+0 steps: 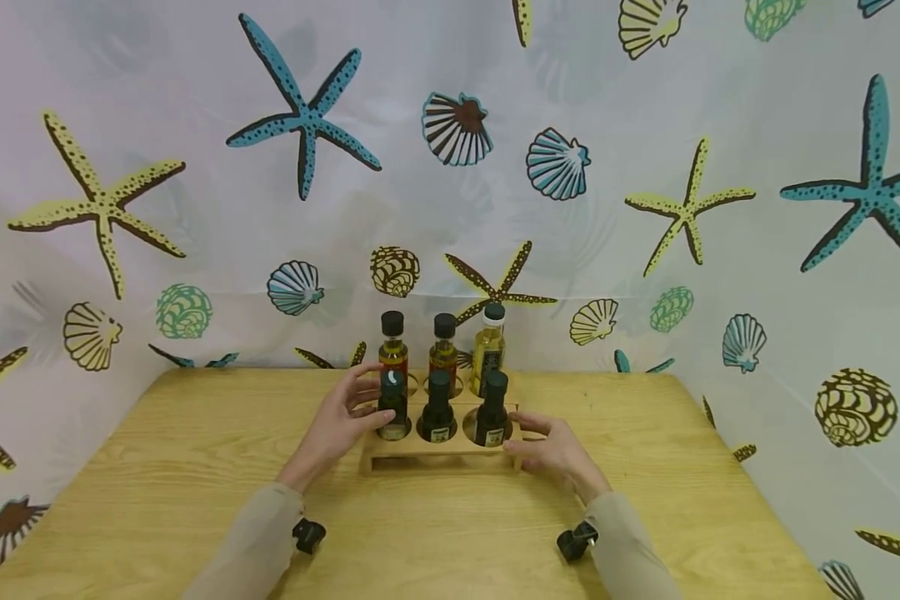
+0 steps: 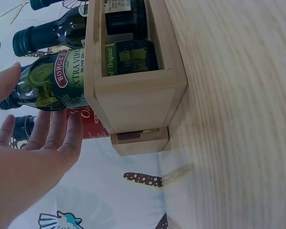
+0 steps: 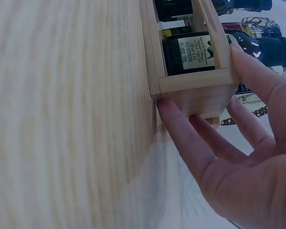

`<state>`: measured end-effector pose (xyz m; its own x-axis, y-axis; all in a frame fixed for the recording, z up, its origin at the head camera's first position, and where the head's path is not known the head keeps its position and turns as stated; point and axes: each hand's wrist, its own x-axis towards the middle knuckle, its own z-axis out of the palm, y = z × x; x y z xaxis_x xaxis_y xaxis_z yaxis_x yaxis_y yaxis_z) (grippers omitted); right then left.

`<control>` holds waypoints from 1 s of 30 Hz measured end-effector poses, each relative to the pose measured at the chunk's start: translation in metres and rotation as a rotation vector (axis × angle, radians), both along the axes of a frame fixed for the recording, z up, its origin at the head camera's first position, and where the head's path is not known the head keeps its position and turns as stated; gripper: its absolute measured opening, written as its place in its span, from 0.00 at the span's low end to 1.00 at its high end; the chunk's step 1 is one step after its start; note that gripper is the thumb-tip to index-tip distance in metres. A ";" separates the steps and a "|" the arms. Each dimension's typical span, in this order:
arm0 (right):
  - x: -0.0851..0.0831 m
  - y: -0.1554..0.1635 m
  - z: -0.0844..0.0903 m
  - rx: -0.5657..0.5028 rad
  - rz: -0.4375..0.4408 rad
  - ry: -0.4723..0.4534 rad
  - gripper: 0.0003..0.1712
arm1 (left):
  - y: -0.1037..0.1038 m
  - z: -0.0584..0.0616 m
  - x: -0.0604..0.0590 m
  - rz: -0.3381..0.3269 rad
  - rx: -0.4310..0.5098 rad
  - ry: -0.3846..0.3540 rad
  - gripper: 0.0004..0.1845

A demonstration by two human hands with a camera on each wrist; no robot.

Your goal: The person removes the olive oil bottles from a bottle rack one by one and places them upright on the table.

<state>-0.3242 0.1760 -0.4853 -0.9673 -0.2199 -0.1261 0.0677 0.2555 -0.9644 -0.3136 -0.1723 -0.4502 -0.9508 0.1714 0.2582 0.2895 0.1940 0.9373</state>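
Observation:
A two-tier wooden rack (image 1: 446,447) holds several upright bottles with dark caps. At its left end, my left hand (image 1: 337,421) is around the front-left green olive oil bottle (image 2: 69,76), thumb by the neck and extended fingers along the other side. My right hand (image 1: 558,454) is at the rack's right end. In the right wrist view its fingertips are at the wooden end panel (image 3: 195,98), low near the table, with the thumb at the upper edge. Close to that thumb stands the front-right dark olive oil bottle (image 3: 193,52), its label facing out.
Between the two front end bottles stands another dark bottle (image 1: 438,408). The back row has two red-labelled bottles (image 1: 393,354) and a bottle of pale yellow oil (image 1: 489,346). The wooden table (image 1: 195,442) meets a patterned cloth backdrop (image 1: 457,208) with starfish and shells.

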 end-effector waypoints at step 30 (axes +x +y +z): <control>0.000 -0.003 0.003 -0.049 0.000 -0.057 0.37 | 0.001 -0.007 -0.006 -0.029 -0.081 -0.083 0.31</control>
